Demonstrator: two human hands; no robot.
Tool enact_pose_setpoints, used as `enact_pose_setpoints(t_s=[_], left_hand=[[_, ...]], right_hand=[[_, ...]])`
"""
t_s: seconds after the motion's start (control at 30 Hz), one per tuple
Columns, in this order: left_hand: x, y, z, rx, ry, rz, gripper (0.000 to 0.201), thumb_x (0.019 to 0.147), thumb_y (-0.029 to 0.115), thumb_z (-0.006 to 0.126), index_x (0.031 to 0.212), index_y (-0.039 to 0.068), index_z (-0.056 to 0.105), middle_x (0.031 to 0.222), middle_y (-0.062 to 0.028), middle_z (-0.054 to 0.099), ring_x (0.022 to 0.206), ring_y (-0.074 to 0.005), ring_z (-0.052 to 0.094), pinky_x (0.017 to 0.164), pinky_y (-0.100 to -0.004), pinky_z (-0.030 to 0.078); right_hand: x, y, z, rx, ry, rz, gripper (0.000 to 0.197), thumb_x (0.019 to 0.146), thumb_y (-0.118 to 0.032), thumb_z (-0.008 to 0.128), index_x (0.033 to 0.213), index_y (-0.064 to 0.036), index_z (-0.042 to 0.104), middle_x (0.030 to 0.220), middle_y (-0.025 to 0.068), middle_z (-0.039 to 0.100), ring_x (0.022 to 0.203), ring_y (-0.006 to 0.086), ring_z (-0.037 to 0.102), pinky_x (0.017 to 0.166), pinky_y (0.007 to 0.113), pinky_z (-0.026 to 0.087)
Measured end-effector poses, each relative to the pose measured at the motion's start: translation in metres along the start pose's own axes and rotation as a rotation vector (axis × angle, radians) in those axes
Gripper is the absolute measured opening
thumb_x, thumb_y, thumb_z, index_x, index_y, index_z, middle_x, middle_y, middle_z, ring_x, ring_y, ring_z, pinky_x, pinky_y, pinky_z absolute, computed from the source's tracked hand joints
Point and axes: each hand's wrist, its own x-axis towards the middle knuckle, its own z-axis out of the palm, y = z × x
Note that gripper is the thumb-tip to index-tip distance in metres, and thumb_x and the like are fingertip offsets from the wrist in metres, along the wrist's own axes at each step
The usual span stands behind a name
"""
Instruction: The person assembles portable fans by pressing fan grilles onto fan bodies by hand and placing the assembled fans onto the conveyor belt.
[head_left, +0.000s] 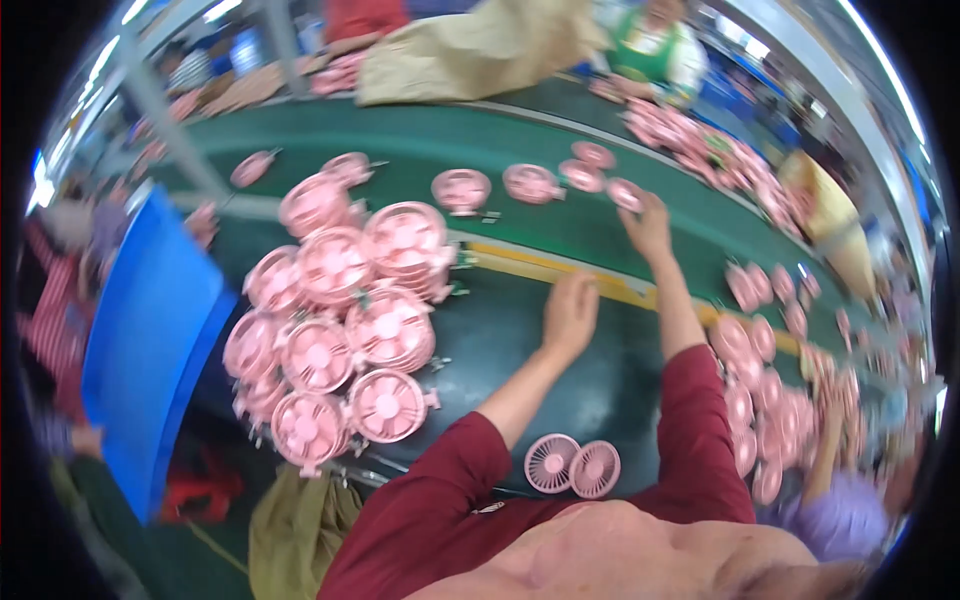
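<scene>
Your right hand [648, 228] grips a pink fan [624, 193] by its edge, over the green conveyor belt [560, 235]. Your left hand [572, 312], nearer you, is unclenched and outstretched over the dark table [480, 325]. Left of it stand stacked pink fans [318, 356]; between it and you, two round grilles [597, 470].

We recognise a factory assembly hall by the long green conveyor belt [560, 228], the repeated pink fan parts [335, 262] stacked beside and spread along it, workers [642, 62] on both sides, grey metal posts [168, 122] and overhead strip lights [884, 62].
</scene>
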Motion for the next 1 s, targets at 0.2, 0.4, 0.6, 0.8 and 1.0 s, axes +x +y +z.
enact_pose_setpoints(t_s=[0.2, 0.4, 0.6, 0.8, 1.0], left_hand=[[-0.034, 0.017, 0.029, 0.011, -0.009, 0.040, 0.015, 0.092, 0.014, 0.053, 0.102, 0.003, 0.056, 0.107, -0.0178, 0.057, 0.103, -0.0374, 0.054, 0.091, -0.0428, 0.044], [-0.044, 0.033, 0.030, 0.014, -0.044, -0.004, 0.017, 0.089, 0.008, 0.053, 0.106, 0.005, 0.051, 0.113, -0.0167, 0.052, 0.105, -0.0369, 0.052, 0.091, -0.0433, 0.044], [-0.033, 0.043, 0.045, 0.007, -0.090, 0.102, 0.023, 0.083, -0.001, 0.056, 0.106, 0.005, 0.052, 0.115, -0.0153, 0.050, 0.109, -0.0358, 0.051, 0.093, -0.0429, 0.044], [-0.038, 0.052, 0.042, -0.018, -0.147, 0.092, 0.020, 0.081, -0.002, 0.057, 0.100, 0.006, 0.053, 0.116, -0.0141, 0.051, 0.110, -0.0349, 0.051, 0.093, -0.0424, 0.043], [-0.050, 0.055, 0.049, -0.068, -0.144, 0.076, 0.018, 0.080, -0.002, 0.056, 0.095, 0.006, 0.054, 0.116, -0.0142, 0.051, 0.109, -0.0346, 0.051, 0.093, -0.0420, 0.044]], right_hand=[[0.012, 0.118, 0.029, -0.208, -0.014, -0.024, 0.035, 0.086, -0.032, 0.061, 0.106, -0.0035, 0.065, 0.102, 0.0218, 0.065, 0.094, 0.0410, 0.061, 0.081, 0.048, 0.050], [0.038, 0.114, 0.051, -0.503, -0.300, 0.609, 0.067, 0.086, -0.072, 0.042, 0.141, -0.0349, 0.039, 0.138, 0.0144, 0.047, 0.126, 0.0420, 0.046, 0.095, 0.061, 0.040], [0.051, 0.136, 0.036, -0.660, -0.351, 0.460, 0.054, 0.092, -0.062, 0.038, 0.138, -0.0338, 0.044, 0.134, 0.0152, 0.051, 0.122, 0.0397, 0.049, 0.093, 0.062, 0.040], [0.033, 0.164, 0.016, -0.700, -0.248, 0.241, 0.036, 0.095, -0.043, 0.048, 0.117, -0.0160, 0.057, 0.104, 0.0126, 0.063, 0.098, 0.0345, 0.062, 0.077, 0.051, 0.052], [0.000, 0.162, -0.026, -0.644, -0.266, 0.158, 0.030, 0.095, -0.035, 0.051, 0.109, -0.0090, 0.059, 0.102, 0.0150, 0.063, 0.091, 0.0353, 0.063, 0.073, 0.046, 0.053]])
